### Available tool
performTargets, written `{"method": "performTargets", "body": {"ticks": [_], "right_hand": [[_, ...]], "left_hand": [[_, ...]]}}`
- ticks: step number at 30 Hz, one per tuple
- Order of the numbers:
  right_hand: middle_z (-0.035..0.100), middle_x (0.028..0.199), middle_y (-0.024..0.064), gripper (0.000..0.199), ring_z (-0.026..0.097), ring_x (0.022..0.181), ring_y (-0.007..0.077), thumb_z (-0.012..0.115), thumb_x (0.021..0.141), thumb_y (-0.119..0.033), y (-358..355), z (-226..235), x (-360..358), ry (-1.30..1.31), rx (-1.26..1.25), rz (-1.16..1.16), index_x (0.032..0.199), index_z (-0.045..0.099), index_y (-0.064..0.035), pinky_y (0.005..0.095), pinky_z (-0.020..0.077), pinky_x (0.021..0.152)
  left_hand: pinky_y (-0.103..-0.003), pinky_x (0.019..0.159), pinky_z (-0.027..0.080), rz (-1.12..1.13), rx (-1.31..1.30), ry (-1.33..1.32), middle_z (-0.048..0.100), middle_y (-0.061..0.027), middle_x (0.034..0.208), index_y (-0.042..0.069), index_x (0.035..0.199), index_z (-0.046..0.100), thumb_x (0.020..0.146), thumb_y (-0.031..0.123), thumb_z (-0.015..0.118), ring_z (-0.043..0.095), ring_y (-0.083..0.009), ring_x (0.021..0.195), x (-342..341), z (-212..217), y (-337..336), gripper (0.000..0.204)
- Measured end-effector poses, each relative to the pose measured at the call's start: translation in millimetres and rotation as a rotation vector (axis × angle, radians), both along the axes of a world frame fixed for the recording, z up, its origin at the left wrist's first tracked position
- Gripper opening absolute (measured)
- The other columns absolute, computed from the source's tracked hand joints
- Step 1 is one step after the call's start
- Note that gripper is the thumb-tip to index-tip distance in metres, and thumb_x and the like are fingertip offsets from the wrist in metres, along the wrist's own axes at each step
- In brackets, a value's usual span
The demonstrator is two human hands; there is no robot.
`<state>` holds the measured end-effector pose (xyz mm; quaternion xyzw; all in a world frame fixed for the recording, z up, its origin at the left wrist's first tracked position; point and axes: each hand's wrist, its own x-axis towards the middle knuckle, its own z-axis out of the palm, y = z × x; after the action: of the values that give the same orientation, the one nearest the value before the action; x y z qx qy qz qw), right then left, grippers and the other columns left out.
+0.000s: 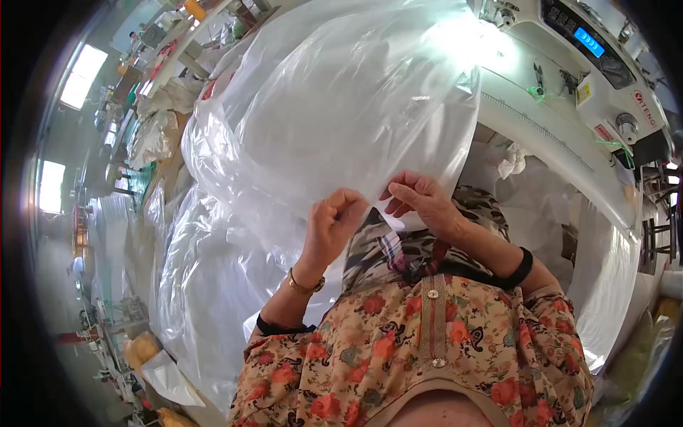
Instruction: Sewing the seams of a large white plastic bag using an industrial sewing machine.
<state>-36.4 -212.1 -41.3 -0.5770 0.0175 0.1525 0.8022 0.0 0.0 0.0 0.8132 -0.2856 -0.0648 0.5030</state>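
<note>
A large sheet of clear plastic film (306, 107) hangs from the sewing machine table over my lap and down to the left. My left hand (336, 222) is closed in a pinch at the film's near edge; whatever sits between its fingertips is hidden. Close to its right, my right hand (425, 203) has its fingers curled in, thumb near the forefinger, and I cannot make out anything held there. Just below those fingers shows a small white piece (392, 220), too unclear to name. A narrow gap separates the two hands.
At the upper right stands a white sewing machine (605, 92) with a lit blue display and a bright lamp. Thread snips (538, 77) lie on its white table (526, 132). More crumpled film (213, 263) heaps up at left. Cluttered workbenches (167, 67) stand beyond.
</note>
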Motion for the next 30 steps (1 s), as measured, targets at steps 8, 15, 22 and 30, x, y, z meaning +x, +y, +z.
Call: {"method": "performTargets", "body": {"ticks": [8,15,22,30], "right_hand": [[0.065,0.095,0.0090,0.041,0.064,0.080,0.0155,0.056,0.098,-0.028,18,3,-7,-0.028,-0.089,-0.351,0.126,0.042,0.0000,0.0269,0.0527,0.073],[0.065,0.085,0.0059,0.025,0.063,0.072,0.0136,0.058,0.097,-0.023,24,-5,9,-0.051,0.203,0.036,0.107,0.061,-0.0005,0.0267,0.0522,0.070],[0.064,0.081,0.0027,0.021,0.062,0.071,0.0107,0.058,0.097,-0.024,31,-13,10,0.005,0.190,-0.079,0.097,0.065,-0.0032,0.0251,0.0518,0.068],[0.061,0.075,0.0008,0.027,0.056,0.067,0.0067,0.058,0.098,-0.027,40,-5,7,-0.139,-0.004,-0.130,0.089,0.064,-0.0012,0.0223,0.0466,0.062]], "left_hand": [[-0.019,0.053,0.035,0.046,-0.140,0.237,0.056,0.0072,0.069,0.001,0.090,0.064,0.095,0.009,0.058,0.044,-0.0006,0.061,2,-5,1,0.012],[-0.016,0.054,0.033,0.025,-0.308,0.474,0.056,0.0079,0.072,0.003,0.089,0.064,0.092,0.010,0.064,0.044,0.0012,0.063,5,15,-2,0.008],[-0.018,0.049,0.026,0.048,-0.470,0.561,0.048,0.0081,0.066,0.003,0.091,0.062,0.091,0.015,0.067,0.036,-0.0011,0.054,24,14,9,0.013],[-0.018,0.052,0.034,-0.077,-0.166,0.369,0.052,0.0057,0.067,0.003,0.098,0.058,0.085,0.007,0.072,0.043,-0.0004,0.058,15,12,0,0.020]]}}
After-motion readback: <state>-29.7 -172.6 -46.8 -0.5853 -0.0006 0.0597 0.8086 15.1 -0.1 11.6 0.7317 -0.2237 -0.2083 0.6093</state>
